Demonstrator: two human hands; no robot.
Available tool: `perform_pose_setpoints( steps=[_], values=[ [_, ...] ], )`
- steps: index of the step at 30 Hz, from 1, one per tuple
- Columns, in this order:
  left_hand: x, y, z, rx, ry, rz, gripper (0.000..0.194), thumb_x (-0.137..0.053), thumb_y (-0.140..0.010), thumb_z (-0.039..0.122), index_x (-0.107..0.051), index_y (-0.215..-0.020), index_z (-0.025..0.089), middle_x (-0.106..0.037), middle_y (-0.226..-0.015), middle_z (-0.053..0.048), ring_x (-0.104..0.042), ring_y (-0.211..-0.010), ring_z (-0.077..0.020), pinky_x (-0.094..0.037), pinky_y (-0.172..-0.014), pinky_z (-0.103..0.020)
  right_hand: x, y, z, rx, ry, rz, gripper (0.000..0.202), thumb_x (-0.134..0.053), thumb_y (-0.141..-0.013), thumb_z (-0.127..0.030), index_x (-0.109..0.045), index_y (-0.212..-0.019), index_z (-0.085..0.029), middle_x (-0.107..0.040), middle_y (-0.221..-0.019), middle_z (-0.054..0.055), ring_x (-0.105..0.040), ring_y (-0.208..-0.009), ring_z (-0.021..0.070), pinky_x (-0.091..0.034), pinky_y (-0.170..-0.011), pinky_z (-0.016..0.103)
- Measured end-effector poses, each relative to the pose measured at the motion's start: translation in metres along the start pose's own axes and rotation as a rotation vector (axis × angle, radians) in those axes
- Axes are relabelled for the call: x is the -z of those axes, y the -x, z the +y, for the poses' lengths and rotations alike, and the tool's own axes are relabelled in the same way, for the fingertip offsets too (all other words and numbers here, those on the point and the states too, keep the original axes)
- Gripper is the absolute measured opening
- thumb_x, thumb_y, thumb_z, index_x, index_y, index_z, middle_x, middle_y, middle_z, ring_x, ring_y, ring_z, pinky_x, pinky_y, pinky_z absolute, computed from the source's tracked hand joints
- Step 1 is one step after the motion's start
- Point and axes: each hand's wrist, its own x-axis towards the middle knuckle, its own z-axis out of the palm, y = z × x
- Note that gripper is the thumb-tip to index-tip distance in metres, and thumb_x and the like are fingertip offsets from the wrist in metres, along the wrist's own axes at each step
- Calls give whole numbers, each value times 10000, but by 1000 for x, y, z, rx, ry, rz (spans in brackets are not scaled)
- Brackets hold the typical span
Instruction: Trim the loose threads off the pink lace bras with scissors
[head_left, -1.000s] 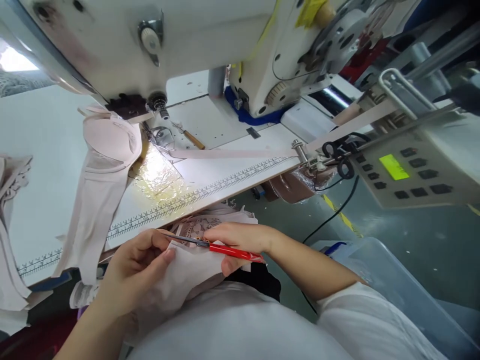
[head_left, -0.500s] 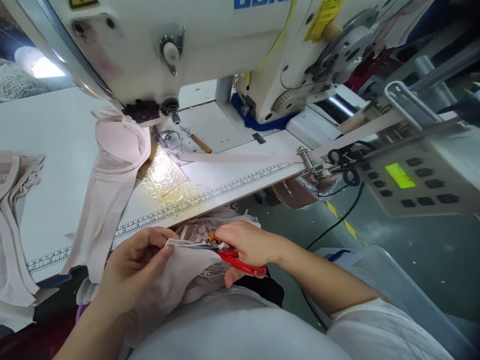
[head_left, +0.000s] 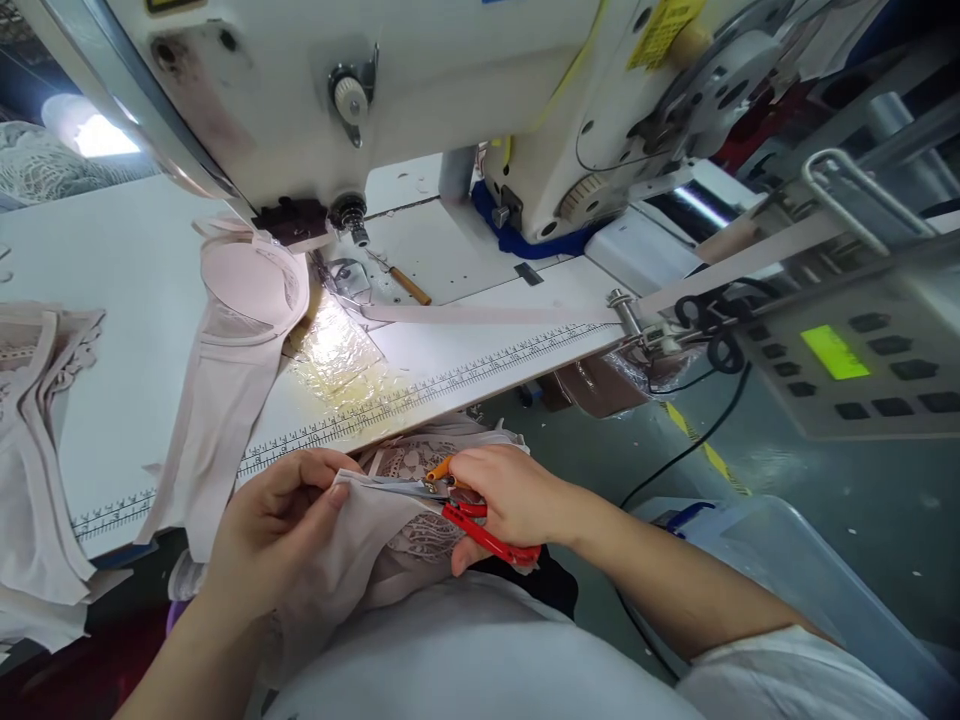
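Observation:
My left hand pinches the edge of a pale pink bra between thumb and fingers, in front of the table's edge. Lace on the garment shows under my right hand, which is closed around the handles of scissors with red and orange grips. The blades point left and lie along the fabric edge, their tips close to my left fingertips. Part of the garment is hidden behind my hands. Another pale pink bra lies on the table beneath the sewing machine's head, its long band hanging over the front edge.
A white sewing machine spans the table, which has a printed ruler along its front. An orange-handled tool lies behind the needle area. More bra pieces hang at left. At right are a control panel and a clear plastic bin.
The scissors' handles have spread a little wider, and the blades show more along the fabric edge. The whole view has shifted slightly; my left hand keeps its pinch.

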Motion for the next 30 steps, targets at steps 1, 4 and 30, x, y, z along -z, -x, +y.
perform_pose_setpoints(
  steps=[1, 4, 30],
  values=[
    [0, 0, 1, 15, 1, 11, 126, -647, -810, 181, -600, -696, 208, -674, -826, -23, -615, -726, -141, -438, -532, -191, 0, 0, 0, -13, -6, 0, 158, -624, -689, -179, -477, -746, -189, -602, -775, 51, -530, -691, 191, -265, -554, 272],
    [-2, 0, 3, 56, -3, 69, 127, -635, -815, 199, -590, -697, 209, -667, -826, -26, -607, -725, -150, -438, -543, -211, -3, 2, -1, -48, -21, 17, 209, -622, -672, -160, -421, -703, -203, -578, -751, 39, -496, -661, 174, -261, -552, 268],
    [3, -1, -12, -23, -12, -68, 103, -635, -850, 209, -613, -749, 217, -683, -870, -28, -615, -678, -138, -452, -499, -208, 5, 0, -14, -65, 1, 21, 305, -714, -731, -399, -535, -836, -174, -649, -877, 89, -599, -784, 247, -347, -601, 298]
  ],
)
